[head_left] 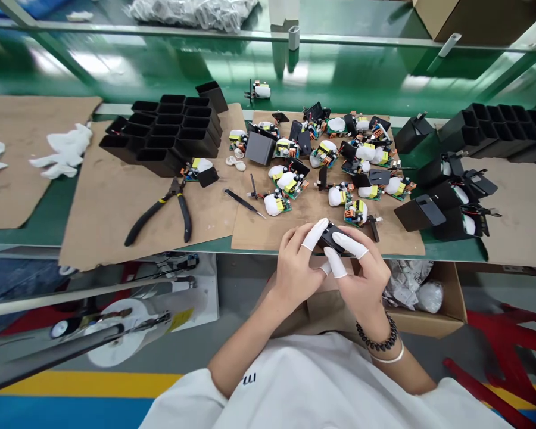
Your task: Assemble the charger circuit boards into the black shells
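Both hands meet at the table's front edge around a small black plastic part (331,235). My left hand (297,262) grips it from the left, a white finger cot on the forefinger. My right hand (361,277) pinches it from the right with cotted fingertips; a bead bracelet sits on that wrist. Just beyond the hands, several small circuit boards with white and yellow components (290,185) lie scattered on a cardboard sheet (268,229), mixed with black covers.
A block of empty black housings (170,134) stands at back left, more housings (495,128) at the right. Black-handled pliers (165,208) and tweezers (243,202) lie left of the hands. White gloves (65,149) rest far left. An open cardboard box (446,310) sits below the table.
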The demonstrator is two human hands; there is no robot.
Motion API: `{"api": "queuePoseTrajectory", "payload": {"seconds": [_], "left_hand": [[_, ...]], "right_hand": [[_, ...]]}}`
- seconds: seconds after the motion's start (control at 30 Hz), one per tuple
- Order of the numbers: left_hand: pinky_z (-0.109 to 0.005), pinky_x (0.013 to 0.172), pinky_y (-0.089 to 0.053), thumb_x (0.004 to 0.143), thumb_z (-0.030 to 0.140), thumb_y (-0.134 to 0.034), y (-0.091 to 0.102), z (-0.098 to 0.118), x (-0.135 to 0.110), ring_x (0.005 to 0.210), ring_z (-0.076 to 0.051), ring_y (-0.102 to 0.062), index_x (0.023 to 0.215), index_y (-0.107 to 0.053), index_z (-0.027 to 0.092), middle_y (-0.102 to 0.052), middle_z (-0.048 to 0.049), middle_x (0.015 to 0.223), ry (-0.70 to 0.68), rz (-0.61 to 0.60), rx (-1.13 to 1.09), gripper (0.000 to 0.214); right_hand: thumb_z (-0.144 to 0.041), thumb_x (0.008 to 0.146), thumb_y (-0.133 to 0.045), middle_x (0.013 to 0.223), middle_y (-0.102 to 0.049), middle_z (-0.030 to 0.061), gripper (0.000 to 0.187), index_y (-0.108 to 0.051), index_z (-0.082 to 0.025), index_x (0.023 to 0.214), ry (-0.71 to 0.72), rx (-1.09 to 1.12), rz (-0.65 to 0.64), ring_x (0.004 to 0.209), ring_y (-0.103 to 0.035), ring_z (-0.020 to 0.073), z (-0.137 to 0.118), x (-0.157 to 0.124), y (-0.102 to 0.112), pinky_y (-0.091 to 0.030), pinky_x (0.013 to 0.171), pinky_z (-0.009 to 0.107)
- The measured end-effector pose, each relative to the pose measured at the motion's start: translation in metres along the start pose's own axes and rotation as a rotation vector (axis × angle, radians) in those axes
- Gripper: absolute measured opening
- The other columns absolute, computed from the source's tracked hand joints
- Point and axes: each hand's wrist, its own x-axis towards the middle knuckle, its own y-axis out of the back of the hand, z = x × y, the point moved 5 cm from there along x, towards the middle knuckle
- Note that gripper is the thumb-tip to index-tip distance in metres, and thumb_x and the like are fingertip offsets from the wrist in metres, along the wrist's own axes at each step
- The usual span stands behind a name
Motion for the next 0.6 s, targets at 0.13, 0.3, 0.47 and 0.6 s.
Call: {"api": "queuePoseTrajectory", "payload": {"seconds": [0.13,0.3,0.47,0.6], "left_hand": [[-0.042,0.107,-0.054,0.077,0.009,-0.060,-0.001,-0.003,0.002,0.119,-0.027,-0.071,0.147,-0.048,0.022,-0.072,-0.0129,0.131,0.016,-0.042,0.004,0.072],[-0.046,0.110,-0.054,0.089,0.015,-0.063,0.011,-0.004,0.005,0.119,-0.028,-0.072,0.147,-0.050,0.017,-0.073,-0.0164,0.131,-0.115,-0.144,0.051,0.060],[-0.040,0.110,-0.057,0.096,0.028,-0.067,0.053,-0.020,0.046,0.127,-0.026,-0.070,0.149,-0.053,0.017,-0.071,-0.0152,0.139,-0.103,-0.385,-0.067,0.056],[-0.041,0.114,-0.054,0.091,0.013,-0.066,0.082,-0.076,0.165,0.127,-0.026,-0.070,0.147,-0.059,0.016,-0.072,-0.0129,0.136,0.071,-0.255,0.152,0.056]], "right_hand": [[-0.009,0.089,-0.072,0.126,-0.079,0.0090,0.044,-0.073,-0.029,0.128,0.021,-0.060,0.002,0.109,-0.079,0.0240,-0.003,-0.005,0.001,-0.069,0.093,0.036],[-0.011,0.088,-0.074,0.124,-0.080,0.0105,0.033,-0.076,-0.025,0.118,-0.009,0.017,-0.085,0.109,-0.080,0.0245,0.005,0.001,-0.002,-0.069,0.095,0.039],[-0.007,0.085,-0.075,0.124,-0.080,0.0106,0.048,-0.072,-0.026,0.129,0.072,0.051,-0.075,0.108,-0.080,0.0248,0.012,-0.002,-0.004,-0.069,0.093,0.036],[-0.004,0.082,-0.076,0.126,-0.079,0.0101,0.064,-0.066,-0.031,0.139,0.103,0.062,-0.019,0.105,-0.081,0.0276,0.020,-0.010,-0.009,-0.072,0.086,0.038]]}}
